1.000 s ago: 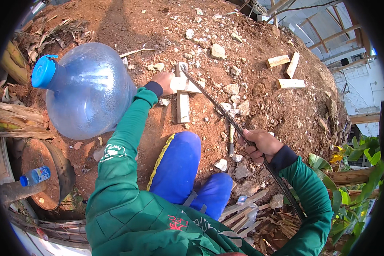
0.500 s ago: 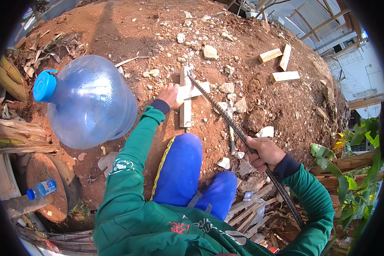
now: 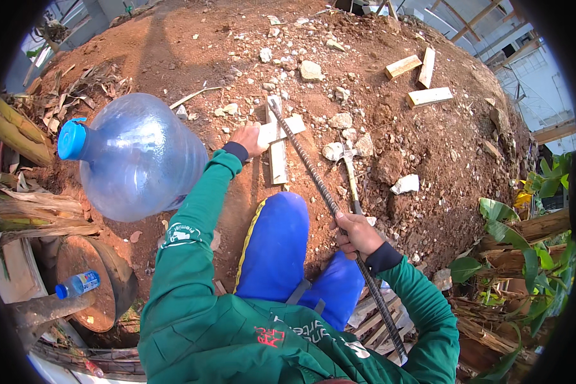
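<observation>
Okay, your left hand (image 3: 248, 139) is pinching the left end of the top block (image 3: 290, 127); your right hand (image 3: 360, 235) is wrapped round the rod (image 3: 315, 177), fingers curled in. Neither of your hands is spread.

Top block lies crosswise on the bottom block (image 3: 278, 164), a bit past its middle toward the far end. Bottom block is on the ground (image 3: 224, 205), in front of your knee (image 3: 275, 233), pointing away from you.

Rod slants from the bottom block's far end, over the top block, through your right hand, down to beside your right sleeve (image 3: 425, 320). Can't tell if its tip touches wood.

Hammer (image 3: 352, 174) on the ground, right of the blocks, head away from you, handle end just beside your right hand. Stones (image 3: 363, 145) next to its head.

Three loose blocks (image 3: 429, 96) toward the ground's far right edge, close together.

Big clear blue jug (image 3: 141, 160) left of your left hand, blue cap (image 3: 72, 139) to the left; upright or lying, can't tell. Small bottle (image 3: 83, 283) on its side on the stump (image 3: 96, 317), cap at the stump's left edge. Leafy plants (image 3: 537, 256) at your right.
</observation>
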A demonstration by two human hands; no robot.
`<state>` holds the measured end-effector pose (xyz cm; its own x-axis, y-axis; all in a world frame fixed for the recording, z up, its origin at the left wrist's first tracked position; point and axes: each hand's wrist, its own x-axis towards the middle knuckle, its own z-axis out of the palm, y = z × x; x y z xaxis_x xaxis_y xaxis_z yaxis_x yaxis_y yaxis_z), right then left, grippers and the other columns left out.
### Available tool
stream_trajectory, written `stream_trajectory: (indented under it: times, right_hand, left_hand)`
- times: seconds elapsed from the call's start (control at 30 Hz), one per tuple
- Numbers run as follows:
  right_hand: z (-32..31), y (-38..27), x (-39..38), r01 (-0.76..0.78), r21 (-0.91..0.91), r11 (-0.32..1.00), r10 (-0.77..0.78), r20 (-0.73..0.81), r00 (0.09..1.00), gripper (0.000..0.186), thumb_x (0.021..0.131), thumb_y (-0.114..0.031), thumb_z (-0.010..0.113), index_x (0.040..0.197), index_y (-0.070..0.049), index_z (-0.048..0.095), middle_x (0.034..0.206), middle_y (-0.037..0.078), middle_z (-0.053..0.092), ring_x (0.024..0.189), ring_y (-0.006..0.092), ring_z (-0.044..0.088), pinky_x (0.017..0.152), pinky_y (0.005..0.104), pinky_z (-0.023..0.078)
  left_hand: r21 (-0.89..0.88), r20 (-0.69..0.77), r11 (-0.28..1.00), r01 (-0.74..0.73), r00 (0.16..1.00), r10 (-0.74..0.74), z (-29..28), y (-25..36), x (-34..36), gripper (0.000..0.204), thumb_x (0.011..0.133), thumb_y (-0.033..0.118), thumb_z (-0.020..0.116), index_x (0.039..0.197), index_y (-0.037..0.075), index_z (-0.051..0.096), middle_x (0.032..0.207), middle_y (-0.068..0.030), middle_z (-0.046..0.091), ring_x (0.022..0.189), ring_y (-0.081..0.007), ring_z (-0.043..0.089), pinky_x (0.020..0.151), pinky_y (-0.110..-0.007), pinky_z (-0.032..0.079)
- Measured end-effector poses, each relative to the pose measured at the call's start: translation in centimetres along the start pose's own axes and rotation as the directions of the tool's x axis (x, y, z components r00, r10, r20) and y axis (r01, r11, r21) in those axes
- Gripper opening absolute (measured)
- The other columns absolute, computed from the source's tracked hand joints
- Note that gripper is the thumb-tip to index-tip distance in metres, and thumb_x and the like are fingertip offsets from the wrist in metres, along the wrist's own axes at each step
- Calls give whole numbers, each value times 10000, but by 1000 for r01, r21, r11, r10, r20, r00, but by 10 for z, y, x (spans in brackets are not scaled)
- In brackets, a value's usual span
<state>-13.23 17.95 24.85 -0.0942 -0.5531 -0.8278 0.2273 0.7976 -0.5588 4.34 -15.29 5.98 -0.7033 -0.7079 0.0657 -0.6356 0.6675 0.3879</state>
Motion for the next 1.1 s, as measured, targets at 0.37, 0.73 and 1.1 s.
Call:
stream_trajectory:
  times: [0.37, 0.73, 1.1]
  right_hand:
    - [-9, 58, -69, 132, -879, 458, -663, -239, 709, 197, 1020, -209, 501, 962, -22, 520, 721, 283, 622, 704, 511, 598, 642, 622, 424]
    - [-10, 82, -36, 275, -670, 690, -597, -310, 740, 261, 1040, -209, 517, 872, -13, 551, 662, 266, 542, 653, 501, 544, 559, 532, 389]
    - [-25, 120, -3, 231, -506, 831, -448, -364, 817, 323, 1061, -270, 482, 926, -2, 601, 696, 260, 550, 653, 467, 551, 600, 473, 442]
  left_hand:
    - [386, 377, 922, 34, 906, -192, -19, 32, 29, 336, 701, 286, 800, 936, 50, 749, 1002, -195, 736, 969, -330, 716, 850, -406, 574]
    - [230, 267, 964, 131, 944, -192, -7, 16, 40, 326, 680, 212, 788, 915, 0, 713, 954, -218, 732, 918, -366, 720, 805, -449, 589]
    - [269, 276, 963, -23, 960, -54, -18, 38, 53, 330, 645, 198, 802, 885, -8, 710, 881, -215, 728, 863, -367, 725, 770, -438, 593]
